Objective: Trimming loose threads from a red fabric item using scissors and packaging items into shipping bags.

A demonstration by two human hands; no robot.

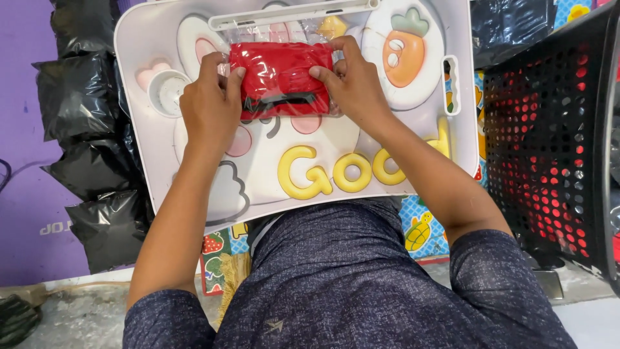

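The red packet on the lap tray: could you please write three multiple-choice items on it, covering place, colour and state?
1. Where does the red packet lie?
A. on the white lap tray
B. in the black perforated basket
C. on the floor

2. What colour are the plastic bags stacked left of the tray?
A. blue
B. black
C. yellow

3. How is the packet held?
A. by no hand
B. by one hand only
C. by the left hand and the right hand, one at each end

Answers: 1 A, it rests on the tray's top; 2 B, all are glossy black; 3 C, fingers of both hands press its two ends.
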